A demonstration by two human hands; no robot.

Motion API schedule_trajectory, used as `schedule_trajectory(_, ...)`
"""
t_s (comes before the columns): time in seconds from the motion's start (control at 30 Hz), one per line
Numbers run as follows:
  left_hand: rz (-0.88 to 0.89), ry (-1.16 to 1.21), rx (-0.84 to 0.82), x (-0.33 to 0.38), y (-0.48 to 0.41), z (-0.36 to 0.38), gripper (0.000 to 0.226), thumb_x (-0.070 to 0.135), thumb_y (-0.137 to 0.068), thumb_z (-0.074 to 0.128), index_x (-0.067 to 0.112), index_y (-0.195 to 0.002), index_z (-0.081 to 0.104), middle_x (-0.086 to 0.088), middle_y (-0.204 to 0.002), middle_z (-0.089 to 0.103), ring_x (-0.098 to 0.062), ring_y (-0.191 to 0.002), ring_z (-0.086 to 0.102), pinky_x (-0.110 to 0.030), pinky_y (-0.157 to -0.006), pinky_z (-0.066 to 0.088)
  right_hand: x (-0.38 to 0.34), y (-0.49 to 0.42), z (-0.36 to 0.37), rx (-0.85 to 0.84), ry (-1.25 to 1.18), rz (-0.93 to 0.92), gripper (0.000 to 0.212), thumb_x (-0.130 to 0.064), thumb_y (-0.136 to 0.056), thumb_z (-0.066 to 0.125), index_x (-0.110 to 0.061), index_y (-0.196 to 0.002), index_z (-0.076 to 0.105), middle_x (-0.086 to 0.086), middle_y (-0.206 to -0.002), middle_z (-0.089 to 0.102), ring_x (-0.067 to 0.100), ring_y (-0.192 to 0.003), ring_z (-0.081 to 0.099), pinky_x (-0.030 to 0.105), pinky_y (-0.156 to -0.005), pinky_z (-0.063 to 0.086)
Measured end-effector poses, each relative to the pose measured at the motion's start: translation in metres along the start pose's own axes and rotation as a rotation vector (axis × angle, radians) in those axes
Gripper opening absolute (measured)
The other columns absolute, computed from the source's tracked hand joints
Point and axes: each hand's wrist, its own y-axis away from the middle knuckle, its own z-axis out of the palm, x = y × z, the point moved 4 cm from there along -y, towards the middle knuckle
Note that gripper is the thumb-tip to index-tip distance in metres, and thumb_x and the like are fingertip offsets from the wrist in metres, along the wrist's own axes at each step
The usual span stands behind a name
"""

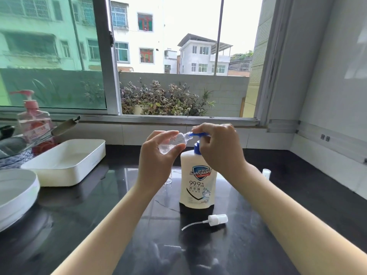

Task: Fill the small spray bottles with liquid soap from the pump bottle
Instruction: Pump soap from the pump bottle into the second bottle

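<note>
Early filling: left hand (156,161) grips nearly empty spray bottle (174,140) at pump bottle's (197,181) spout; right hand (218,147) clasps its pump.

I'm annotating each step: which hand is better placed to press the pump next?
Right. The right hand holds the blue pump head of the soap bottle, while the left hand is busy gripping the small spray bottle, its mouth held at the nozzle.

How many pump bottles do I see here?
2. The white Safeguard pump bottle stands in the middle, its pump head under the right hand; a pink pump bottle stands at the far left. More may be hidden.
</note>
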Motion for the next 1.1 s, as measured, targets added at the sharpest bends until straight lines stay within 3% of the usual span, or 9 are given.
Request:
schedule_trajectory(0.13,0.0,-0.009,0.009,-0.001,-0.002,0.001,0.033,0.021,-0.074,0.076,0.018,-0.106,0.067,0.004,-0.1,0.066,-0.003,-0.09,0.059,0.0,-0.075,0.042,0.002,-0.002,0.0,0.018,0.024,-0.003,0.03,-0.002,-0.079,0.05,-0.016,-0.091,0.074,0.004,-0.081,0.075,0.024,-0.07,0.065,0.041,-0.082,0.052)
schedule_trajectory(0.33,-0.002,-0.033,-0.008,-0.005,0.004,0.002,0.033,0.021,-0.072,0.076,0.018,-0.105,0.068,0.006,-0.097,0.065,0.0,-0.087,0.059,-0.001,-0.074,0.042,0.009,0.022,0.015,0.113,-0.172,0.096,0.032,0.004,-0.077,0.051,-0.012,-0.096,0.072,0.003,-0.1,0.073,0.019,-0.092,0.066,0.045,-0.087,0.05)
schedule_trajectory(0.53,-0.001,-0.058,0.002,0.003,-0.008,0.001,0.035,0.022,-0.073,0.076,0.016,-0.106,0.067,0.005,-0.101,0.066,-0.001,-0.086,0.059,0.0,-0.073,0.043,0.002,-0.004,-0.001,-0.005,-0.084,0.047,0.034,-0.003,-0.073,0.046,-0.013,-0.089,0.074,0.005,-0.081,0.075,0.02,-0.068,0.062,0.042,-0.084,0.052)
schedule_trajectory(0.77,-0.018,-0.042,-0.01,-0.008,0.003,0.004,0.035,0.021,-0.073,0.077,0.015,-0.106,0.067,0.003,-0.101,0.067,-0.003,-0.088,0.061,-0.003,-0.075,0.044,0.011,0.024,0.012,0.109,-0.178,0.068,0.04,0.009,-0.074,0.046,-0.01,-0.096,0.072,0.006,-0.101,0.072,0.015,-0.092,0.064,0.034,-0.087,0.052)
schedule_trajectory(0.87,-0.018,-0.064,-0.02,-0.005,0.0,0.002,0.035,0.022,-0.072,0.077,0.016,-0.106,0.068,0.003,-0.102,0.067,-0.008,-0.09,0.061,-0.005,-0.077,0.045,0.01,0.018,0.009,0.084,-0.161,0.048,0.039,0.008,-0.075,0.045,-0.011,-0.097,0.072,0.006,-0.1,0.073,0.019,-0.09,0.065,0.042,-0.088,0.051)
schedule_trajectory(1.0,-0.002,-0.069,-0.007,0.001,-0.009,0.0,0.035,0.023,-0.073,0.076,0.017,-0.106,0.068,0.005,-0.102,0.067,-0.007,-0.089,0.061,-0.002,-0.074,0.044,0.007,-0.001,0.001,0.046,-0.136,0.04,0.036,0.002,-0.076,0.045,-0.013,-0.091,0.074,0.005,-0.084,0.075,0.016,-0.072,0.063,0.043,-0.084,0.052)
schedule_trajectory(1.1,-0.002,-0.062,-0.006,-0.003,-0.006,0.001,0.034,0.022,-0.072,0.077,0.017,-0.105,0.069,0.005,-0.1,0.067,-0.007,-0.089,0.061,-0.001,-0.073,0.044,0.007,0.008,0.006,0.087,-0.116,0.042,0.037,0.0,-0.076,0.044,-0.014,-0.092,0.074,0.003,-0.089,0.075,0.02,-0.08,0.066,0.043,-0.083,0.051)
